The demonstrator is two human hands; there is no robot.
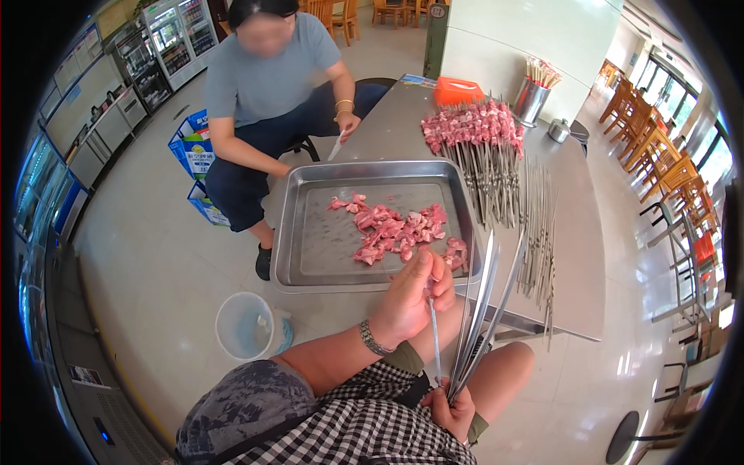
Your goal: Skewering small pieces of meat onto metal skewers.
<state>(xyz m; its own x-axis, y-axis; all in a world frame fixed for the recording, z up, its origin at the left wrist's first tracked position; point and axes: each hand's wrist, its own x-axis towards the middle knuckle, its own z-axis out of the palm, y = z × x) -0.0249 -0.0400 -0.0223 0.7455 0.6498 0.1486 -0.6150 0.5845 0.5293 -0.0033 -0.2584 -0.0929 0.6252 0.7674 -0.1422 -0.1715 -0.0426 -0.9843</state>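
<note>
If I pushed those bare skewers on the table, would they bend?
Probably not: the skewers look like straight metal. They're likely light, being so thin. One pokes past the edge of the table, so it might slide off.

The left of the hands (409, 304) hides the skewer's (435, 341) upper end; the top edge crops the co-worker's head (263, 28)
</note>
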